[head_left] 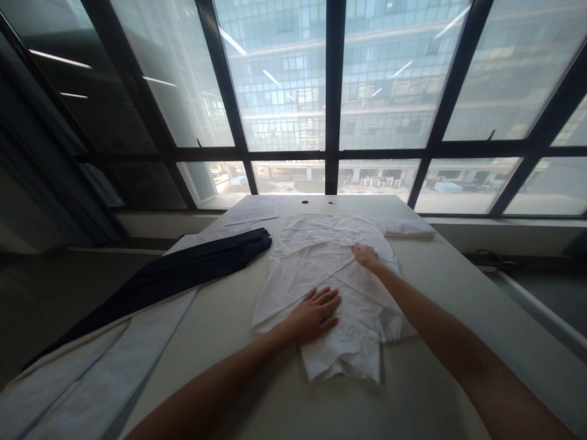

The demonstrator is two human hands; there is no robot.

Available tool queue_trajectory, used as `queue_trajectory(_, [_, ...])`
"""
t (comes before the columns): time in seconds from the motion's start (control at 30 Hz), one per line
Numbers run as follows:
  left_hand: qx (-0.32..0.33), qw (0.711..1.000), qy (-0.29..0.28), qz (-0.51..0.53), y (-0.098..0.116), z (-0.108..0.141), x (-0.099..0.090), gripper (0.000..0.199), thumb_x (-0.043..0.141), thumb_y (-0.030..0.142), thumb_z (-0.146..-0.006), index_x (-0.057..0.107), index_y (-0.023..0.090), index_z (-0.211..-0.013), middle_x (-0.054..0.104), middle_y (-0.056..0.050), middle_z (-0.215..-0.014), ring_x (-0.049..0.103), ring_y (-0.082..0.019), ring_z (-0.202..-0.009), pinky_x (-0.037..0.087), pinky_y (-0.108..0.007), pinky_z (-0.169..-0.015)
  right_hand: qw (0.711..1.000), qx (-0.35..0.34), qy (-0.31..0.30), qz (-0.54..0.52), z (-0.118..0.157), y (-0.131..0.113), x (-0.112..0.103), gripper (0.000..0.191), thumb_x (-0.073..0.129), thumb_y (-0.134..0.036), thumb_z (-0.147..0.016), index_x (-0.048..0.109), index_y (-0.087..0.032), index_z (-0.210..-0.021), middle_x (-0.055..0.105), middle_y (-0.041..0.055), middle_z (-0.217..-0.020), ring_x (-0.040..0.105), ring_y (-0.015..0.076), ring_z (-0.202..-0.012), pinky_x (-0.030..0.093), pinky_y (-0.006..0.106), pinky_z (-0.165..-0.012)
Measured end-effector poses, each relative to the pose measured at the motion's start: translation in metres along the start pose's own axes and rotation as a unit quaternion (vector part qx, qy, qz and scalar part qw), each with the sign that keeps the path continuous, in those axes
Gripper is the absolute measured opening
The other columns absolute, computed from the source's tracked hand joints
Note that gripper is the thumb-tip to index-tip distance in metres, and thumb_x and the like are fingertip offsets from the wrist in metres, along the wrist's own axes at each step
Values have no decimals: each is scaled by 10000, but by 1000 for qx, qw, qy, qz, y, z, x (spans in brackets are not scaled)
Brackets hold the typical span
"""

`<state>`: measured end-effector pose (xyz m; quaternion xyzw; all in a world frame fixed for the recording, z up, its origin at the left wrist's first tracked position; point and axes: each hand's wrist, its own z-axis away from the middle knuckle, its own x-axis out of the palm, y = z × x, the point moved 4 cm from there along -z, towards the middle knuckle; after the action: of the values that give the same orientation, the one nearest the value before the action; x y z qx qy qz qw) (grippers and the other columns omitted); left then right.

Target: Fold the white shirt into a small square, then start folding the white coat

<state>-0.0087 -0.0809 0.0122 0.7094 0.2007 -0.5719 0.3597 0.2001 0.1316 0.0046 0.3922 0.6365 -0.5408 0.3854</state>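
Note:
A white garment, probably a shirt, lies spread and creased on the white table. A narrower piece of it reaches toward me, with its loose end slightly raised. My left hand rests flat on the near middle of the cloth, its fingers stretched out and pointing to the upper right. Farther back, near the garment's right side, my right hand touches the fabric with its fingers extended. Whether any cloth is caught beneath those fingertips is hard to see.
Dark navy trousers and light-coloured cloth lie along the table's left side. Paper sheets are at the back left. A folded white cloth sits at the back right. Tall windows stand behind the table.

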Motion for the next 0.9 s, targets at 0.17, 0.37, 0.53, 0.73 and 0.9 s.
queue_trajectory(0.17, [5, 1000, 11, 28, -2, 2, 1, 561, 469, 474, -1012, 414, 268, -1532, 337, -72, -1628, 266, -271, -1515, 186, -512, -1235, 996, 23, 56, -73, 3, -9, 5, 564, 338, -417, -1029, 534, -45, -1406, 474, 270, -1490, 406, 351, -1422, 327, 589, -1136])
queue_trajectory(0.37, [-49, 963, 143, 221, -16, -5, 1, 441, 517, 411, -990, 541, 260, -1404, 579, -110, -1432, 526, -267, -1340, 364, -478, -1164, 962, -115, 141, -201, 36, -49, -15, 573, 345, -420, -1027, 485, -66, -1455, 439, 192, -1544, 359, 248, -1460, 302, 412, -1200])
queue_trajectory(0.53, [-159, 765, 320, 536, -48, -11, -1, 723, 596, 575, -930, 326, 247, -1515, 511, -181, -1467, 666, -256, -1132, 531, -445, -978, 894, -318, 86, -303, 110, -105, -17, 505, 456, -377, -1013, 495, -167, -1471, 414, 140, -1574, 359, 242, -1466, 309, 438, -1205])
queue_trajectory(0.73, [-278, 646, 346, 622, -68, -2, 0, 582, 687, 588, -866, 551, 181, -1258, 699, -121, -1119, 703, -250, -1006, 569, -363, -890, 857, -458, -95, -214, 175, -139, 2, 517, 604, -243, -934, 540, -214, -1447, 443, 115, -1562, 383, 255, -1453, 343, 438, -1193])
queue_trajectory(0.9, [-349, 591, 366, 628, -70, 1, -4, 200, 553, 286, -973, 577, 219, -1161, 698, -66, -1103, 697, -201, -985, 593, -322, -838, 871, -421, -70, -243, 161, -123, -2, 300, 493, -298, -1012, 723, -235, -1195, 680, 84, -1305, 619, 220, -1219, 475, 378, -1062])
